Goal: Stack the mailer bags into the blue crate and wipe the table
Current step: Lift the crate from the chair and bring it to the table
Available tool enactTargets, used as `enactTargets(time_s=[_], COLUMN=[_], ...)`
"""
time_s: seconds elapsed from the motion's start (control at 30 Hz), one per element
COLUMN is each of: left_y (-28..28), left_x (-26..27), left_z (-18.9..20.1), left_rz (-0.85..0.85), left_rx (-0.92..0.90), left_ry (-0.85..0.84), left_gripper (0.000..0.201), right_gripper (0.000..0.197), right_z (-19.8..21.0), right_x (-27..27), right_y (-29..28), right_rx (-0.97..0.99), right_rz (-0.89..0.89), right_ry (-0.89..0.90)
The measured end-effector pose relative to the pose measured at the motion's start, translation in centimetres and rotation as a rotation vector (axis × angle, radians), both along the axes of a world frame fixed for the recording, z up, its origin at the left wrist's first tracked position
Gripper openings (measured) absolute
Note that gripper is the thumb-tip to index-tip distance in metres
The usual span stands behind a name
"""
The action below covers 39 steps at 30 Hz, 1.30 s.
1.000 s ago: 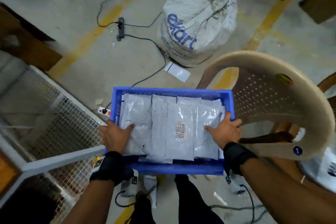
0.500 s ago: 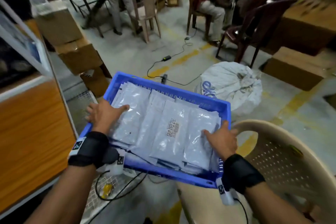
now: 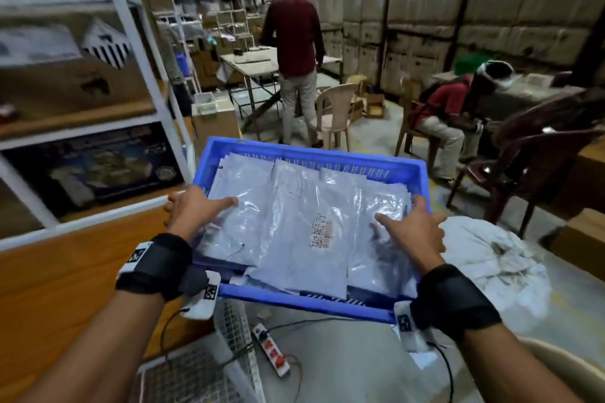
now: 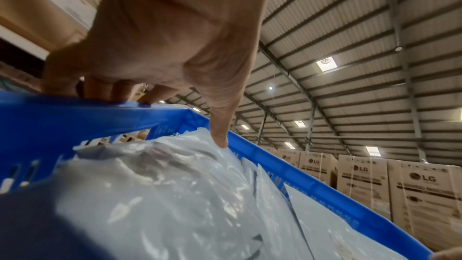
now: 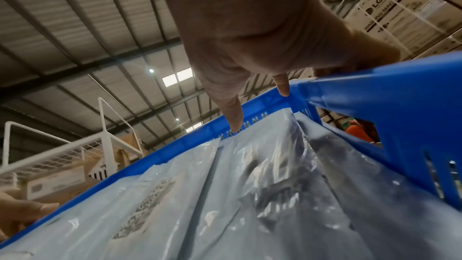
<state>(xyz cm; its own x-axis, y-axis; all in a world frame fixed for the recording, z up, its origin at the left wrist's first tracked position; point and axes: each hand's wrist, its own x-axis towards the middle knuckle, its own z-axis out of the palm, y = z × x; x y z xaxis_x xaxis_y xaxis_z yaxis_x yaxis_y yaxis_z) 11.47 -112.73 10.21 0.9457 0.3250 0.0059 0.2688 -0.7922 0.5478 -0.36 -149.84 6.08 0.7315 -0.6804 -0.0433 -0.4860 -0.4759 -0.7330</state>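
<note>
A blue crate [image 3: 304, 298] hangs in the air in front of me, carried at chest height. Several grey mailer bags [image 3: 294, 222] lie stacked inside it, one with a barcode label on top. My left hand [image 3: 193, 209] grips the crate's left rim [image 4: 75, 114], fingers curled over the outside and thumb pressing on the bags [image 4: 175, 195]. My right hand [image 3: 412, 229] grips the right rim [image 5: 375, 90] the same way, thumb lying on the bags [image 5: 225, 195].
A wooden table top [image 3: 65, 288] and a white metal rack [image 3: 131, 42] stand at my left. Below lie a wire mesh panel [image 3: 196, 370], a power strip [image 3: 271, 350], a white sack [image 3: 491, 258] and a beige chair [image 3: 563, 366]. Two people, chairs and stacked cartons [image 3: 458, 3] are ahead.
Both hands have lifted the crate from low over the floor to chest height, and my view has swung up from the floor to the room ahead.
</note>
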Motion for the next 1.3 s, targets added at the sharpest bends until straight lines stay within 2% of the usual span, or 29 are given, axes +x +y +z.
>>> enactTargets(time_s=[0.13, 0.17, 0.27, 0.33, 0.37, 0.43, 0.5, 0.57, 0.67, 0.73, 0.83, 0.9, 0.97, 1.03, 1.17, 1.3], left_y=[6.2, 8.4, 13.6, 17.0, 18.9, 22.8, 27.9, 34.9, 38.6, 36.5, 35.7, 35.0, 33.2, 30.8, 25.9, 19.8], left_x=[3.1, 4.0, 3.2, 2.6, 2.6, 2.4, 4.9, 10.6, 10.7, 6.1, 5.5, 5.5, 5.0, 3.4, -1.1, -7.7], left_z=[2.7, 2.9, 4.4, 4.5, 4.1, 3.2, 0.5, -5.1, -6.0, -2.0, -0.3, 0.9, 2.1, 3.1, 3.0, 0.0], left_rz=[0.036, 0.026, 0.038, 0.050, 0.051, 0.082, 0.137, 0.147, 0.073, -0.034, -0.114, -0.160, -0.245, -0.353, -0.470, -0.465], left_rx=[-0.031, -0.060, -0.068, -0.067, -0.064, -0.061, -0.076, -0.112, -0.077, -0.025, 0.038, 0.148, 0.223, 0.256, 0.247, 0.200], left_ry=[-0.015, -0.007, 0.022, 0.022, 0.030, 0.060, 0.077, 0.118, 0.184, 0.255, 0.335, 0.283, 0.250, 0.249, 0.146, 0.092], left_gripper=[0.124, 0.124, 0.092, 0.081, 0.079, 0.094, 0.112, 0.116, 0.107, 0.091, 0.083, 0.078, 0.077, 0.079, 0.082, 0.071], right_gripper=[0.089, 0.091, 0.095, 0.101, 0.106, 0.109, 0.100, 0.083, 0.061, 0.056, 0.040, 0.026, 0.020, 0.017, 0.030, 0.030], right_z=[2.1, 2.4, 2.8, 2.7, 2.4, 1.7, 1.2, 1.2, 1.7, 1.7, 2.8, 3.7, 5.2, 6.7, 8.5, 6.6], right_x=[2.2, 2.6, 4.1, 5.4, 6.0, 7.2, 7.8, 8.9, 11.0, 12.1, 12.0, 11.9, 11.7, 11.2, 9.1, 7.2], right_y=[5.3, 6.9, 12.0, 15.6, 17.5, 21.5, 25.2, 28.4, 32.1, 33.8, 35.4, 35.6, 35.6, 35.8, 36.0, 33.4], right_rx=[0.010, 0.019, 0.057, 0.077, 0.082, 0.089, 0.082, 0.066, 0.049, 0.066, 0.125, 0.190, 0.230, 0.181, 0.058, -0.064], right_rz=[0.113, 0.136, 0.203, 0.250, 0.266, 0.283, 0.288, 0.292, 0.341, 0.353, 0.376, 0.414, 0.477, 0.522, 0.620, 0.933], right_ry=[-0.004, -0.002, -0.004, -0.011, -0.006, 0.032, 0.071, 0.107, 0.171, 0.175, 0.141, 0.126, 0.085, 0.068, 0.192, 0.276])
